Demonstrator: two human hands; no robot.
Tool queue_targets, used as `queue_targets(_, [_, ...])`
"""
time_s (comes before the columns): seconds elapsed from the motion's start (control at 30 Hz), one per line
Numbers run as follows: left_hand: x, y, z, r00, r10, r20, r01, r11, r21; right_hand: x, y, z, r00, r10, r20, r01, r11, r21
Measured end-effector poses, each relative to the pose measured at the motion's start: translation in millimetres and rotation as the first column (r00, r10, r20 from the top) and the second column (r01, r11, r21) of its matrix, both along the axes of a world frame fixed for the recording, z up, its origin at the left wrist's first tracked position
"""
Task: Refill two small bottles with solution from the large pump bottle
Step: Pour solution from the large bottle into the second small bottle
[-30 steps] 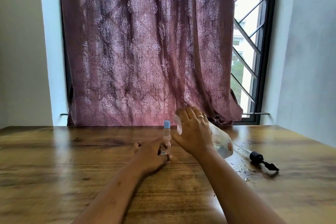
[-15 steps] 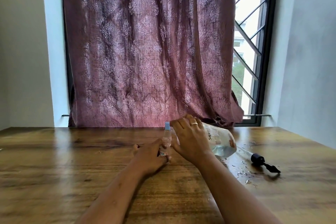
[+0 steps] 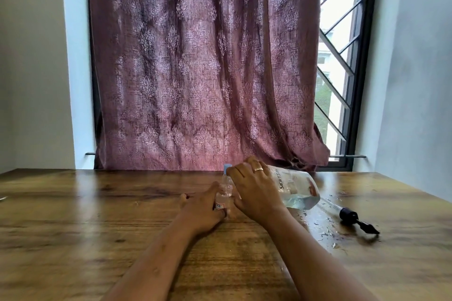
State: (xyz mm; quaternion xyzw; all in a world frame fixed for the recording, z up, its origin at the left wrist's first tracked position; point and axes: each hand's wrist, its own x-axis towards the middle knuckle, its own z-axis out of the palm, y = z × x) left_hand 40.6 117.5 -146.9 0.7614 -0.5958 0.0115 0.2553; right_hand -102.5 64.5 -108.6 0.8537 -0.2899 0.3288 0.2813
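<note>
Near the middle of the wooden counter [image 3: 97, 227], the left hand [image 3: 203, 210] curls its fingers round a small clear bottle [image 3: 222, 200], which stands upright on the wood. Just behind it stands a blue-capped small bottle [image 3: 227, 179], partly hidden by the right hand [image 3: 254, 190]. That hand grips the large bottle [image 3: 298, 188] from above, tipped nearly onto its side, neck end toward the small bottles and hidden under the fingers; clear liquid pools along its lower side. Off to the right the black pump head [image 3: 352, 216] lies with its tube on the counter, scattered drops [image 3: 325, 232] around it.
</note>
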Motion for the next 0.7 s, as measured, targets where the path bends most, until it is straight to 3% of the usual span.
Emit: queue_targets(0.7, [-2.1, 3.5, 0.0, 1.000, -0.023, -0.005, 0.022, 0.998, -0.058, 1.6, 6.3, 1.5, 0.998, 0.014, -0.068, -0.016, 0.999, -0.033])
